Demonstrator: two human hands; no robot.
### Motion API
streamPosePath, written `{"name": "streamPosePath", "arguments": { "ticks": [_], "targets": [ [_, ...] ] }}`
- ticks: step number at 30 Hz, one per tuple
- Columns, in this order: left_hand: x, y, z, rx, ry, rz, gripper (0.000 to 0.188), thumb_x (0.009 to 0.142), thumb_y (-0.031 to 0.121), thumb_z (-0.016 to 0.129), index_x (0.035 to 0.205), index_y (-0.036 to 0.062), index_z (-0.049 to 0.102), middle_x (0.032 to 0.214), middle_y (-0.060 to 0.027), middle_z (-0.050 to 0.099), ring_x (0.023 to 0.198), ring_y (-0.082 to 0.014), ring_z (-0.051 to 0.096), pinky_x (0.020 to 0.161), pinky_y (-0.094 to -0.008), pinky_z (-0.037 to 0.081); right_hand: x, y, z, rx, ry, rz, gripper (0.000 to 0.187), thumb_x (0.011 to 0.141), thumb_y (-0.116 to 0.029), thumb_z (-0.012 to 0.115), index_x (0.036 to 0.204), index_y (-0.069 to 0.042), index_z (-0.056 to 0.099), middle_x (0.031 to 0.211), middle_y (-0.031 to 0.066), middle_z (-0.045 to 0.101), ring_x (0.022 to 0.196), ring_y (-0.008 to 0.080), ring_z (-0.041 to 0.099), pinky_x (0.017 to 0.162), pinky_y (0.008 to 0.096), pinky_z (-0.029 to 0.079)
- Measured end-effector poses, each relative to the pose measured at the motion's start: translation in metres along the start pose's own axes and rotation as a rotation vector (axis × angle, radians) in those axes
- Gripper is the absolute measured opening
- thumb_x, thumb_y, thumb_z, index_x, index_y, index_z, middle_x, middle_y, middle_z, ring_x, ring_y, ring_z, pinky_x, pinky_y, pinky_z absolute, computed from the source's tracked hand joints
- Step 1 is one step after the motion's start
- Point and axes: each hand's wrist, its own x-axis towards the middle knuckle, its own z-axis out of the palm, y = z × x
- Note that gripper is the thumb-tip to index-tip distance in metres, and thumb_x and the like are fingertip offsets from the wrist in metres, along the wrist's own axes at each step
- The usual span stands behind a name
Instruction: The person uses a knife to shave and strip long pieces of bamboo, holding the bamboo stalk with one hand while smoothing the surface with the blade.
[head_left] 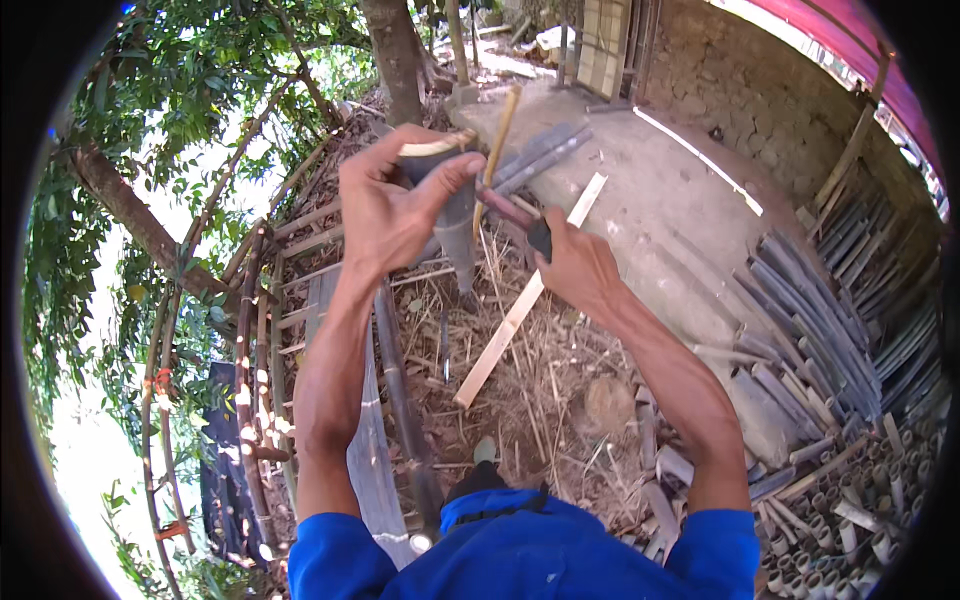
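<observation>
My left hand [400, 205] is raised at the upper middle, closed with thumb and fingers around a pale curved bamboo strip [432, 147]. Just below it a dark grey tapered piece [457, 225] points downward; whether the hand grips this too is unclear. To its right, my right hand [580, 265] is closed round a dark-handled tool [540, 240]. A reddish-brown part [505, 208] extends from the tool toward the left hand. Between the hands stands a thin yellowish bamboo stick [498, 150], slightly tilted; what supports it is hidden.
A pale flat slat [495, 352] lies slanting across the littered ground below my hands. A dark pole [402, 390] and grey plank [368, 450] run along the left, beside a stick fence [247, 370]. Bamboo lengths [820, 310] and cut tubes [850, 510] are heaped at right.
</observation>
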Motion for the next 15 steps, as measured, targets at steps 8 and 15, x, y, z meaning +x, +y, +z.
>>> {"name": "streamPosePath", "arguments": {
  "ticks": [8, 15],
  "targets": [
    [0.039, -0.016, -0.02, 0.028, 0.183, 0.028, 0.021, 0.09, 0.015, 0.082, 0.102, 0.0008, 0.073, 0.094, -0.0056, 0.076, 0.078, -0.0095, 0.067, 0.071, -0.0256, 0.053, -0.132, -0.001, -0.044, 0.83, -0.244, 0.097, 0.04, 0.095, -0.019, 0.07, 0.124, 0.004, 0.055, 0.072, 0.0055, 0.06, 0.049, 0.0089, 0.054, 0.044, 0.0272, 0.042],
    [0.022, -0.006, 0.009, -0.133, -0.119, 0.045, 0.024, 0.095, 0.007, 0.073, 0.116, -0.0005, 0.067, 0.099, -0.0051, 0.073, 0.087, -0.0112, 0.068, 0.079, -0.0255, 0.055, -0.18, -0.007, -0.056, 1.091, 0.209, 0.011, 0.043, 0.097, -0.012, 0.069, 0.133, 0.003, 0.053, 0.083, 0.0041, 0.062, 0.063, 0.0105, 0.061, 0.053, 0.026, 0.047]
  ]
}}
